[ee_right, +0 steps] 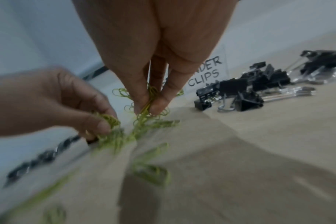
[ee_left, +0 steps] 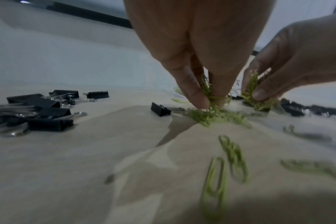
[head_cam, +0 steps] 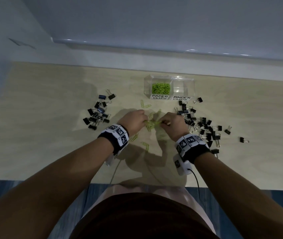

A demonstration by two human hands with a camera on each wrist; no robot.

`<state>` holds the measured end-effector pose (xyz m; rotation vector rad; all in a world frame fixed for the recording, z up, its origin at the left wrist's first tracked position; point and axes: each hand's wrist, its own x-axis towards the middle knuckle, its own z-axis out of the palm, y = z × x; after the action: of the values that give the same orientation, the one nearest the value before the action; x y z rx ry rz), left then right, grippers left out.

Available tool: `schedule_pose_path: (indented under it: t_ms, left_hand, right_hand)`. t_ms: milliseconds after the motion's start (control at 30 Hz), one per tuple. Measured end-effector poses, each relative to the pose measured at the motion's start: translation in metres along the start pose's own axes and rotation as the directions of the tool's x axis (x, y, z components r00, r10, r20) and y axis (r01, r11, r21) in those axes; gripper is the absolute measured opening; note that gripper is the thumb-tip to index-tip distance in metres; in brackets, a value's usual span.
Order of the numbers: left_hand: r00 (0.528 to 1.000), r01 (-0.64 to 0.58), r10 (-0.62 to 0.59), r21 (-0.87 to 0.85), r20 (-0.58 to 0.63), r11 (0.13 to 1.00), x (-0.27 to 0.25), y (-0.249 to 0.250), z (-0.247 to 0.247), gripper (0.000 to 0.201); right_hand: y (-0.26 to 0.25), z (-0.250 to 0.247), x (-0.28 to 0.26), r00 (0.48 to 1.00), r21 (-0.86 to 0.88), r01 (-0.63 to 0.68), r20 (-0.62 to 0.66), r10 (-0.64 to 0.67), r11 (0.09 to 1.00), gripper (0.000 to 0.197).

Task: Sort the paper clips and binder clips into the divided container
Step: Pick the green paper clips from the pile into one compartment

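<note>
Green paper clips (head_cam: pixel 152 123) lie scattered in the middle of the table. My left hand (head_cam: pixel 141 120) pinches a bunch of them (ee_left: pixel 207 91) between thumb and fingers. My right hand (head_cam: pixel 163 121) pinches another bunch (ee_right: pixel 150 98) just to the right. The clear divided container (head_cam: pixel 170 78) stands at the back; its left cell, labelled PAPER CLIPS, holds green clips (head_cam: pixel 160 88), and its right cell, labelled BINDER CLIPS, looks bare. Black binder clips lie in a left pile (head_cam: pixel 97 112) and a right pile (head_cam: pixel 201 125).
A wall and a pale ledge (head_cam: pixel 171 47) run behind the table. The table's front edge (head_cam: pixel 51 181) is near my body. A cable (head_cam: pixel 196 181) hangs from the right wrist camera. Stray green clips (head_cam: pixel 145 144) lie between my wrists.
</note>
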<state>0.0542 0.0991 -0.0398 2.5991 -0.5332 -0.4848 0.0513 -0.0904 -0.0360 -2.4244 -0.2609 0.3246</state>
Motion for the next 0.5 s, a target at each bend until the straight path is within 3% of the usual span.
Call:
schedule_pose_path:
  t_ms: [100,233,367,500]
  left_hand:
    - [0.994,0.056,-0.072,-0.180,-0.084,0.982,0.004,0.005,-0.016,0.022]
    - [0.941,0.088,-0.223,-0.452,-0.255,0.887,0.026,0.020,-0.048,0.017]
    - [0.868,0.100,-0.308,-0.469,-0.390,0.877,0.065,0.029,-0.073,0.017]
    - [0.839,0.185,-0.391,-0.479,-0.377,0.858,0.099,0.030,-0.073,0.014]
  right_hand:
    - [-0.004,-0.019,0.012,0.987,0.147,-0.143,-0.048,0.152,0.979,0.009]
    - [-0.021,-0.049,0.048,0.973,0.202,-0.145,-0.147,0.177,0.969,0.011]
    - [-0.030,-0.061,0.092,0.944,0.163,-0.198,-0.234,0.233,0.966,0.013]
    - [-0.026,-0.056,0.109,0.959,0.065,-0.238,-0.142,0.245,0.969,0.017]
